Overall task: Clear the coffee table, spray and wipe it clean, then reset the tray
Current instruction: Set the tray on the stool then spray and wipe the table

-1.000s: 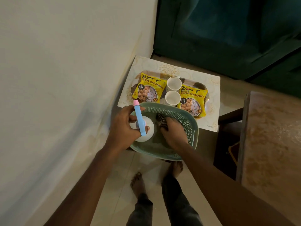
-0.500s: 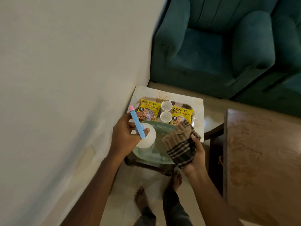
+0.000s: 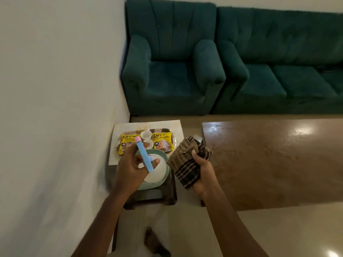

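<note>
Grip of left hand (image 3: 130, 168) curls around spray bottle (image 3: 145, 158); right hand (image 3: 202, 176) clutches striped cloth (image 3: 186, 164), tabletop (image 3: 274, 164) at 3 o'clock.

Spray bottle (image 3: 144, 157): white body, light blue head, pink tip. Cloth (image 3: 187, 165): brown with dark and cream check stripes. Left snack packet (image 3: 126, 142) and right snack packet (image 3: 164, 141): yellow, black lettering, brown chunks printed. Far cup (image 3: 145, 134), near cup (image 3: 150, 144): white. Basket (image 3: 148, 187): pale green. Tray (image 3: 161, 130): brown and cream pattern. Mat (image 3: 176, 127): white, faint gold floral print. Desk (image 3: 269, 160): glossy mottled reddish brown. Stool (image 3: 167, 198): dark brown. Armchair (image 3: 172, 71), sofa (image 3: 287, 62): dark teal. Wall (image 3: 55, 89): off-white. Floor (image 3: 185, 229): beige.
</note>
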Motion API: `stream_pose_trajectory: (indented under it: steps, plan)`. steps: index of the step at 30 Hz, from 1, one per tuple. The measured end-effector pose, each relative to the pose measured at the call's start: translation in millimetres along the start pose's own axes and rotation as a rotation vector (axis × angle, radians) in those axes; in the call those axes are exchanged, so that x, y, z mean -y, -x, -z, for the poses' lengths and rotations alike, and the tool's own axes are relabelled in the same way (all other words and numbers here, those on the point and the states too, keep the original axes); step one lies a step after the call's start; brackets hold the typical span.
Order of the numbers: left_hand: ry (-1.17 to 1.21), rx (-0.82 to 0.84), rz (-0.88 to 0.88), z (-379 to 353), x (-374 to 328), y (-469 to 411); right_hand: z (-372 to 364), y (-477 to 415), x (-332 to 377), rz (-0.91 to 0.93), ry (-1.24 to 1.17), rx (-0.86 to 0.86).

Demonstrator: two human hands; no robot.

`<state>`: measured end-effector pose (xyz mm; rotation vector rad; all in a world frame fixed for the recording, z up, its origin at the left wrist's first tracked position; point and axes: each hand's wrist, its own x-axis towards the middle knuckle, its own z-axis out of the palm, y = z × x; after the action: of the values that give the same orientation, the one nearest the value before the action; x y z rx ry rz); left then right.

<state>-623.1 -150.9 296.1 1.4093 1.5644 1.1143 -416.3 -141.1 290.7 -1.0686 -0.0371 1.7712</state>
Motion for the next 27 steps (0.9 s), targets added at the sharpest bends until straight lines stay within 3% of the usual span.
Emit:
stream_pose_trajectory:
  steps: [6,18,27]
  plan:
    - [-0.011,0.039,-0.098,-56,-56,30,55,52,45,0.207,0.102,-0.132]
    - [-0.027,0.166,-0.234,-235,-140,117,205,161,153,0.409,0.223,-0.186]
    - [-0.139,0.254,-0.306,-379,-185,124,302,179,247,0.524,0.163,-0.337]
